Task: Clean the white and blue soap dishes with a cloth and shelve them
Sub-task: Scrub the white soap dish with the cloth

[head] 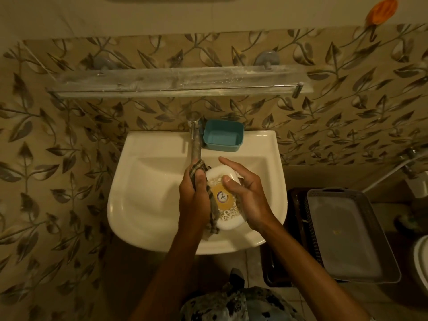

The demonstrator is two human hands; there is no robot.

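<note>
Both forearms reach up from the lower frame. Left hand [193,193] is closed on the cloth [209,200]; right hand [245,193] clasps the white soap dish [228,205] mid-frame, over the sink [143,193]. Light, rigid, likely slippery plastic: hold its long edges. Blue soap dish [223,135] waits beyond, under the shelf [176,82].

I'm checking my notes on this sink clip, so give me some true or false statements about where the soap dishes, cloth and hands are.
1. The blue soap dish sits on the sink rim beside the tap. True.
2. The left hand grips the cloth. True.
3. The white soap dish is on the glass shelf. False: both hands hold it over the basin.
4. The right hand is turning the tap. False: it steadies the white dish.
5. The blue dish holds soap. False: it looks empty.
</note>
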